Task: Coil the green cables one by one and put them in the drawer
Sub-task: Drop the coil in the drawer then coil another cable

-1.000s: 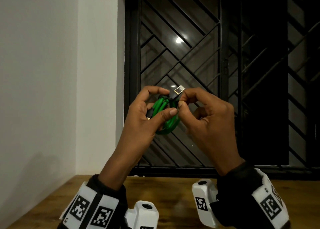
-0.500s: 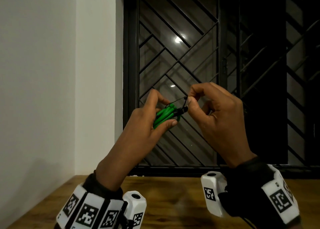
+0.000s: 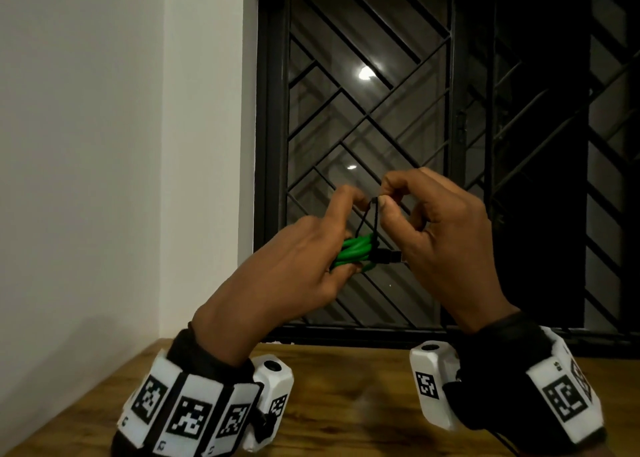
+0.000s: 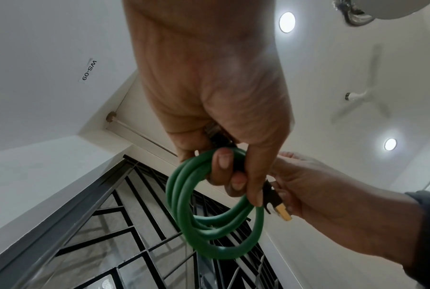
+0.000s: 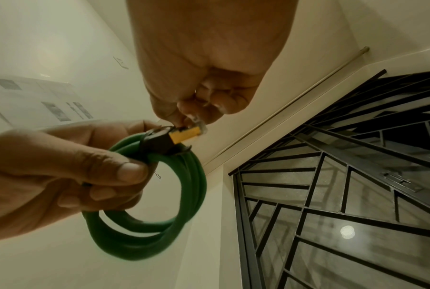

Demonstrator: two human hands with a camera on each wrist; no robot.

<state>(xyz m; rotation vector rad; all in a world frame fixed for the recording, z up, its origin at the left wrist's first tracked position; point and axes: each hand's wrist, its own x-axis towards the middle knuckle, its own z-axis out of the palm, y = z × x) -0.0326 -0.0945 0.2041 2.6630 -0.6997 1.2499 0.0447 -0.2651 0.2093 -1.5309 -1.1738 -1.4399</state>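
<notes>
A coiled green cable [image 3: 356, 254] is held up in the air in front of the window. My left hand [image 3: 311, 249] grips the coil [image 4: 208, 224] with curled fingers, index finger raised. A black connector with a gold tip [image 4: 280, 209] sticks out of the bundle to the right [image 5: 184, 135]. A thin black band [image 3: 369, 214] runs up from the coil in a narrow loop. My right hand [image 3: 384, 197] pinches the top of that band between thumb and forefinger, just above the coil. The drawer is not in view.
A wooden table top [image 3: 346, 387] lies below both wrists. Straight ahead is a window with a black metal grille [image 3: 381, 110], and a white wall [image 3: 104, 145] stands to the left. Overhead is a ceiling fan [image 4: 362, 97].
The coil has turned from face-on to nearly edge-on and dropped a little. The right hand has left the connector end and now pulls a thin black band up from the coil.
</notes>
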